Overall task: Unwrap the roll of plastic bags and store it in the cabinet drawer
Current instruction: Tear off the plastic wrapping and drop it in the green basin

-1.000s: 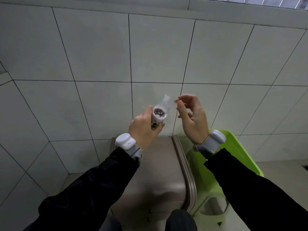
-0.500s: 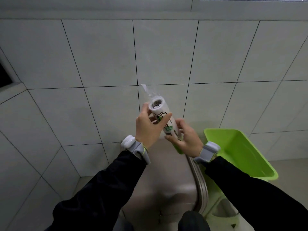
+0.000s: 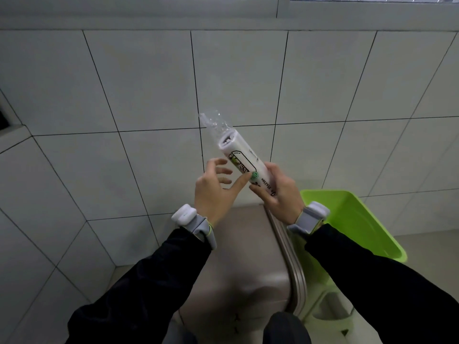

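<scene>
- My right hand point(image 3: 280, 192) is clamped round the lower end of the roll of plastic bags point(image 3: 244, 163), fingers curled about it.
- My left hand point(image 3: 214, 188) holds nothing, fingers spread, thumb tip touching the roll's printed label.
- The roll tilts up and left in front of the tiled wall point(image 3: 149, 83); its clear wrapper point(image 3: 214, 124) juts loose off the top end.
- Below are a grey-brown cabinet top point(image 3: 238, 249) and, just beside it, a green bin point(image 3: 352, 224).
</scene>
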Action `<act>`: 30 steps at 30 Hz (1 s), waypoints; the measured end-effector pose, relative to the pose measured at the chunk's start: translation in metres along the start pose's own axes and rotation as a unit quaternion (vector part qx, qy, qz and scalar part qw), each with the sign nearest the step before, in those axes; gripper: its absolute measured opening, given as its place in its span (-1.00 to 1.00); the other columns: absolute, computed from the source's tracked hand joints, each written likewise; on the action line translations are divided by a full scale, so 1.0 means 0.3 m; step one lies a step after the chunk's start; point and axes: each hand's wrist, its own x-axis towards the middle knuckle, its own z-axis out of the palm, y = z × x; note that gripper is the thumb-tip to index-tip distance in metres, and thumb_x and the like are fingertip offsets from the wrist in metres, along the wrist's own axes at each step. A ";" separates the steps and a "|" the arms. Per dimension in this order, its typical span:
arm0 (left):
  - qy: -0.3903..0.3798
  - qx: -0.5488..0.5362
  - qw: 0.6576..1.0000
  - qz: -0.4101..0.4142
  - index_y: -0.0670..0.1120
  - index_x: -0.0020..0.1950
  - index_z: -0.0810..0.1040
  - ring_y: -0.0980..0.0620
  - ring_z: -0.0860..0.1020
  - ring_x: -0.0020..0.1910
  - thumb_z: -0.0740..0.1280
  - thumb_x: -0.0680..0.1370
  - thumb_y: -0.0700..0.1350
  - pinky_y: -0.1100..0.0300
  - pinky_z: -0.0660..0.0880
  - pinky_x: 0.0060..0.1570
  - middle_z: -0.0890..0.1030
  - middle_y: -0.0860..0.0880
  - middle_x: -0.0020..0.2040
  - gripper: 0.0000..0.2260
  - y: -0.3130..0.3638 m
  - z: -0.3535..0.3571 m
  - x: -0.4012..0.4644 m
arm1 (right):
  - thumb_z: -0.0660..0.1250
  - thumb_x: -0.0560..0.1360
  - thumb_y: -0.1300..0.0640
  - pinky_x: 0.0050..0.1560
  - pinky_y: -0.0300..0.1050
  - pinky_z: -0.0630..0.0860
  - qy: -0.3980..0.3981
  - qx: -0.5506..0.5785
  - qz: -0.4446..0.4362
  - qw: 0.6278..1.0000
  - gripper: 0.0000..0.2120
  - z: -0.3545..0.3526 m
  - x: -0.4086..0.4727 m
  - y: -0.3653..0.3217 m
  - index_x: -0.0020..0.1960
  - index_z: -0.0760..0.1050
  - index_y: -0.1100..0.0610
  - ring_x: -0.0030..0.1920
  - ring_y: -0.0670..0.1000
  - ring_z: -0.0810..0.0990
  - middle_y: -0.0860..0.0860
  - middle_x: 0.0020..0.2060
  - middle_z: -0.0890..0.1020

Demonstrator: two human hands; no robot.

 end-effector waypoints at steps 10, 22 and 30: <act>0.021 0.229 0.930 0.285 -0.10 -0.03 0.49 -0.08 0.50 -0.12 0.49 0.32 0.15 0.11 0.48 -0.09 0.54 -0.04 -0.09 -0.58 -0.005 0.028 -0.008 | 0.39 0.41 -0.12 -0.06 0.01 0.50 0.022 -0.176 0.027 0.984 -0.50 -0.018 0.031 -0.004 0.29 0.42 0.01 -0.06 0.16 0.56 0.03 0.00 0.59; -0.079 0.421 0.849 0.308 -0.11 0.33 0.47 -0.19 0.55 0.17 0.65 0.07 0.10 -0.02 0.47 0.16 0.56 -0.17 0.19 -0.11 -0.003 0.072 0.006 | 0.43 0.37 -0.09 0.15 0.03 0.35 -0.053 -0.344 -0.011 0.937 -0.49 0.005 0.016 -0.049 0.28 0.47 -0.01 0.09 0.15 0.57 0.04 0.12 0.57; -0.128 0.425 0.858 0.259 0.03 0.45 0.04 -0.13 0.61 -0.01 0.59 0.20 0.14 0.02 0.47 0.02 0.55 -0.05 0.12 0.00 -0.015 0.080 0.000 | 0.49 0.29 -0.06 0.27 0.10 0.32 -0.105 -0.379 -0.057 0.917 -0.30 0.010 0.013 -0.127 0.36 0.43 0.15 0.20 0.18 0.53 0.19 0.21 0.53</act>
